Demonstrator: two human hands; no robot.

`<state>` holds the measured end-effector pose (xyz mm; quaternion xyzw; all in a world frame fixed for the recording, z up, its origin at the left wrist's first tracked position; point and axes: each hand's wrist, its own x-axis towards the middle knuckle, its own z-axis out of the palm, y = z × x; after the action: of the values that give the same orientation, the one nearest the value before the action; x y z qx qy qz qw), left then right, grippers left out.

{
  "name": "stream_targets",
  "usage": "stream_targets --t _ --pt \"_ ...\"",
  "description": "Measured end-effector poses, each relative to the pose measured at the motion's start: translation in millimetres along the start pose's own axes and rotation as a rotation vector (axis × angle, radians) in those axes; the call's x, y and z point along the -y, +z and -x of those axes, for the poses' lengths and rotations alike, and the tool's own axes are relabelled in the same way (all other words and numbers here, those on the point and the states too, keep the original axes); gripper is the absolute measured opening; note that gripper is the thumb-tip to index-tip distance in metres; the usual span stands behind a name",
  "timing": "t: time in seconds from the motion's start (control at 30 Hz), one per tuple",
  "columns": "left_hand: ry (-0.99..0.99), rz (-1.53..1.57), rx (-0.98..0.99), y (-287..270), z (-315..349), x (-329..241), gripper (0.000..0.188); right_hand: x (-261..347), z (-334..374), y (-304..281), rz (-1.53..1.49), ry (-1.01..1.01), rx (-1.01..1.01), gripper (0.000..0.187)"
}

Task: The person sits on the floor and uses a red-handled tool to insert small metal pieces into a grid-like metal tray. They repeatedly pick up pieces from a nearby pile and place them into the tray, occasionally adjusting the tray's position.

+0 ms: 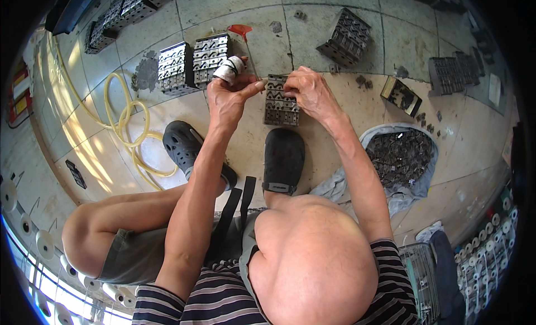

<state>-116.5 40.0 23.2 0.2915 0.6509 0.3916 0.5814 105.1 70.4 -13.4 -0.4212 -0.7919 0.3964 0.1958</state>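
Observation:
Upright on the floor in front of my right shoe stands a slotted grey metal block [281, 106] with rows of notched plates. My left hand [230, 96], white wrapping round one finger, is at the block's upper left edge. Its thumb and fingers are pinched together; what is between them is too small to tell. Over the block's upper right side my right hand [314, 93] has its fingertips closed, and they hide whatever they grip. A red-handled T-shaped hex key [240, 30] points its shaft down toward my left hand; I cannot tell whether the hand touches it.
Two similar metal blocks [174, 68] stand at the left, another block [346, 37] beyond to the right. An open-topped box [401, 96] and a cloth-lined heap of small dark metal pieces [399, 154] lie right. A yellow hose [131, 115] coils at left.

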Motion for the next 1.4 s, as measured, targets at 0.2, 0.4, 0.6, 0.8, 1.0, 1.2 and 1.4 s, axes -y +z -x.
stream_targets --t 0.2,0.4,0.6,0.8,1.0,1.2,1.4 --pt "0.015 -0.059 0.028 2.6 -3.0 1.1 0.058 -2.3 -4.7 -2.6 0.004 -0.051 0.041 0.009" --pt "0.094 0.036 0.136 27.2 2.1 2.9 0.056 -5.4 11.5 -30.2 -0.736 0.478 -0.285 0.016" --pt "0.17 0.01 0.172 37.6 0.4 4.5 0.057 -17.8 50.5 -3.9 0.042 0.472 -0.476 0.015" --pt "0.073 0.022 0.117 14.9 0.7 12.6 0.058 -23.2 49.1 27.9 0.315 0.193 -0.428 0.017" --pt "0.055 0.021 0.072 6.4 1.0 19.1 0.06 6.7 42.7 20.7 -0.159 0.526 -0.462 0.01" --pt "0.053 0.011 0.057 1.1 1.2 21.6 0.058 31.2 36.6 17.9 -0.234 0.554 -0.36 0.013" --pt "0.055 -0.017 0.039 -0.4 -0.3 19.2 0.057 34.6 32.3 10.8 -0.098 0.403 -0.331 0.014"
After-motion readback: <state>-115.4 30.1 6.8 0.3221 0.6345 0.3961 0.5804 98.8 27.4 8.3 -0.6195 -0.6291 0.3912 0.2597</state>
